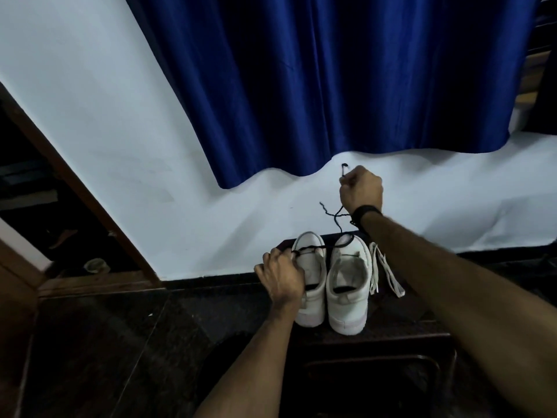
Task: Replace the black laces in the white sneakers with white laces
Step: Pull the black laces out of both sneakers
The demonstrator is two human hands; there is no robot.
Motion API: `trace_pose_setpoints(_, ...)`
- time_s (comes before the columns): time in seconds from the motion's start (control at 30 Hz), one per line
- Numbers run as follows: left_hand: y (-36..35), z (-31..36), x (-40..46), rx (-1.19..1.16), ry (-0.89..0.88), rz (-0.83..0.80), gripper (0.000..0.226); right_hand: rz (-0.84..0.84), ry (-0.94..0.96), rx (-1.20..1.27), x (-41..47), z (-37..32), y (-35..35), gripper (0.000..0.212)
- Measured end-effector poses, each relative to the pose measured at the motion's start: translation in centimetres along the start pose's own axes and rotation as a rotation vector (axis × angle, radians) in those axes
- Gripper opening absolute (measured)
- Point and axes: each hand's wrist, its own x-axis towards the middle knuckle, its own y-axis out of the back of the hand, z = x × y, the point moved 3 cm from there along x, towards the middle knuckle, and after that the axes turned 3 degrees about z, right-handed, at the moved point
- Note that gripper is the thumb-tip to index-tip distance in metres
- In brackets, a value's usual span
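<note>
Black lace point(337, 217) is running up from the left sneaker point(310, 279), just beside the right sneaker point(349, 285). Right hand point(360, 188) is gripping it high; left hand point(281, 274), nearer the eyelets, is pinching its low end. White laces point(387, 274) are lying right.

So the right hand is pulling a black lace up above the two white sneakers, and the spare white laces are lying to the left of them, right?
Not quite. The head view shows the white laces lying to the right of the sneakers, not the left. The right hand does hold a black lace raised above them.
</note>
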Motion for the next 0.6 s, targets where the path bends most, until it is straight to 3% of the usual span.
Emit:
trace_pose_setpoints(0.13,0.2,0.4,0.2,0.046,-0.083,-0.007,0.034,-0.276,0.098,-0.224,-1.0,0.3,-0.8,0.008)
trace_pose_setpoints(0.27,0.7,1.7,0.8,0.252,-0.406,-0.15,0.053,-0.325,0.072,-0.388,-3.1,1.5,-1.4,0.022)
trace_pose_setpoints(0.43,-0.3,3.1,2.7,0.264,-0.522,-0.287,0.03,-0.295,0.108,-0.528,-5.1,3.0,-2.2,0.044)
trace_pose_setpoints(0.6,-1.0,3.5,5.0,0.274,-0.508,-0.375,0.022,-0.557,0.175,-0.443,-7.5,3.4,-3.9,0.034)
